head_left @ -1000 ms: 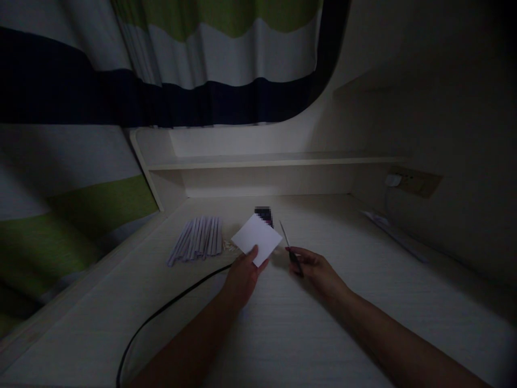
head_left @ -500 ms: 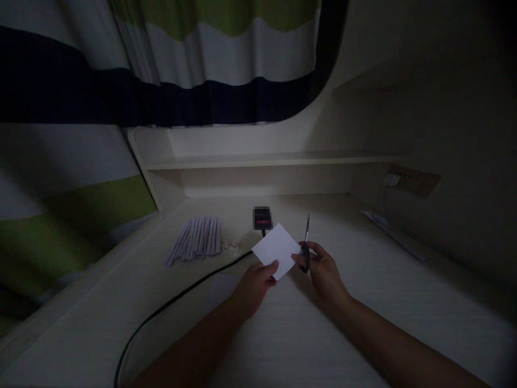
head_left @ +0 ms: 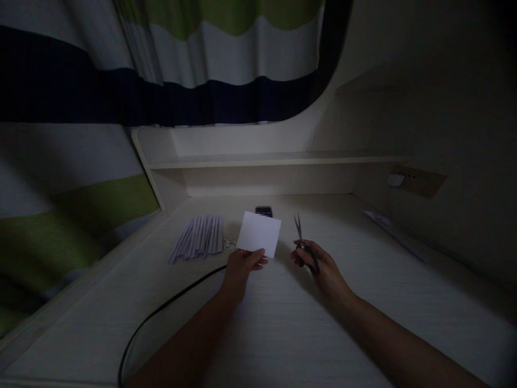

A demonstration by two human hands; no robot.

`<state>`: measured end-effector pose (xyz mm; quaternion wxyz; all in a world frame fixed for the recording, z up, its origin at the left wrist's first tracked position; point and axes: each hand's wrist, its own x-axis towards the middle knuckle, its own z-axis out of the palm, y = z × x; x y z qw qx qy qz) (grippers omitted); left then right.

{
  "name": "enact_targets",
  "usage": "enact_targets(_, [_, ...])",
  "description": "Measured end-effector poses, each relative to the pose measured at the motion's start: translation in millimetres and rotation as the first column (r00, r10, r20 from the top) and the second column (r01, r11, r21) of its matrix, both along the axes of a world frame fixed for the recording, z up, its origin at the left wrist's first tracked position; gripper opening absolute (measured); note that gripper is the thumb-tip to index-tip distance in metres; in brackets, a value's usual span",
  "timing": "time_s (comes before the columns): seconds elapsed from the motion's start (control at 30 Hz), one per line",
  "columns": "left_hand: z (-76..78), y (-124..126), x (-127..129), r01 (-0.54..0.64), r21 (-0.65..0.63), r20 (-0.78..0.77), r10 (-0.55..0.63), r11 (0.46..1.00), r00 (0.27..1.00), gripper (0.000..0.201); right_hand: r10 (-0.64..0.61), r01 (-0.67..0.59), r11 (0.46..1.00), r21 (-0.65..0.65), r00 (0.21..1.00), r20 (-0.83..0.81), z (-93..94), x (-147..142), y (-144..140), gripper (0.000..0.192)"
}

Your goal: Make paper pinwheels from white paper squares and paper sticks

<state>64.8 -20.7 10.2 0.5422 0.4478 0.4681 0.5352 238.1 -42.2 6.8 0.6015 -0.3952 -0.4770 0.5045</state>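
Observation:
A white square of paper (head_left: 259,233) is pinched at its lower edge by my left hand (head_left: 242,268), thumb on top and fingers beneath. My right hand (head_left: 319,264) grips a pair of scissors (head_left: 299,231) by its dark handles. The blades point away from me and stand slightly apart, a short way right of the paper and not touching it. Behind the paper, a small dark device (head_left: 264,210) is partly covered. To the left lies a row of rolled paper sticks (head_left: 197,237), with small pale bits (head_left: 229,244) beside it.
A black cable (head_left: 173,298) curves over the pale desk (head_left: 283,334) from the left front. A shelf (head_left: 258,159) runs along the back, below a striped curtain (head_left: 226,59). At the right, a long pale strip (head_left: 393,236) lies near the wall socket (head_left: 422,182).
My left hand has moved left and turned the paper, so it is apart from my right hand. The scissors have tilted left and their blades have parted slightly.

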Motion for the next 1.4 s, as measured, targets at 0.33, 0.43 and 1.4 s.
enact_targets(0.33, [8.1,-1,-3,-0.124,0.015,0.110,0.121,0.992,0.987,0.029,0.375,-0.372,0.927,-0.053,0.908,0.185,-10.5,-18,-8,0.035])
enact_targets(0.43, [6.6,-3,-1,-0.095,0.033,0.115,0.090,0.995,0.989,0.028,0.390,-0.388,0.920,-0.050,0.900,0.196,-10.5,-17,-8,0.033])
enact_targets(1.4, [6.8,-7,0,-0.028,0.044,0.079,0.024,0.999,0.997,0.029,0.436,-0.432,0.900,-0.062,0.887,0.151,-9.9,-16,-12,0.030])
